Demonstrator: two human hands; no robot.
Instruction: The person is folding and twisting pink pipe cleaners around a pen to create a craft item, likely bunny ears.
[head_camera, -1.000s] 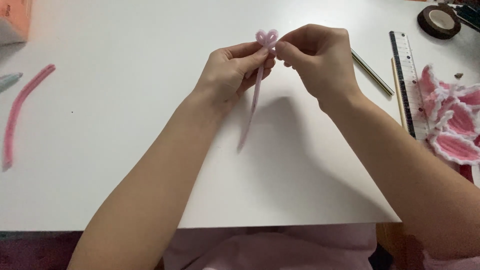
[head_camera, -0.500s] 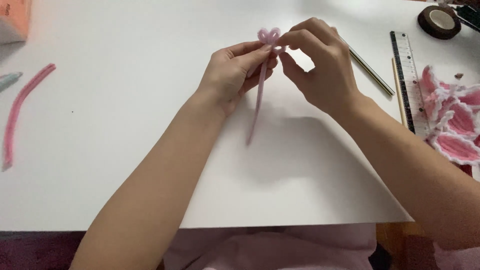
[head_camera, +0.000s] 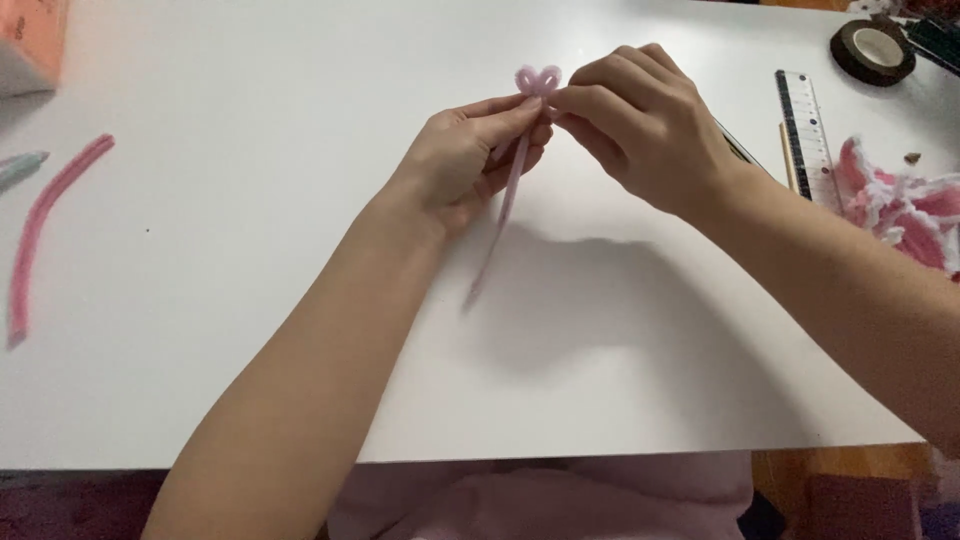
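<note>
Lap: lilac cloth (head_camera: 540, 500) shows at 6 o'clock, below the near edge of the table (head_camera: 250, 250).
Table: white and flat, with both arms stretched over it.
Left hand: the left hand (head_camera: 465, 160) is a bit above the middle. Its thumb and fingers pinch the light pink pipe cleaner (head_camera: 505, 190) just under the loops.
Right hand: the right hand (head_camera: 640, 125) is at 1 o'clock, touching the left one. Its fingertips pinch the same pipe cleaner at the loops.
Pipe cleaner: it is held up between both hands. Its top is bent into two small loops like a heart. Its long tail hangs down toward 7 o'clock, above the table.
Dark pink pipe cleaner: another one (head_camera: 45, 235) lies on the table at 9 o'clock, well apart from the hands.
Ruler: a see-through ruler (head_camera: 805, 135) lies at 2 o'clock, near the right wrist.
Pink and white fluff: a pile (head_camera: 900, 205) sits at 3 o'clock, just beside the ruler.
Tape roll: a dark roll (head_camera: 872, 50) is far off at 1 o'clock.
Box: a pink box (head_camera: 35, 40) is at the far corner at 11 o'clock.
</note>
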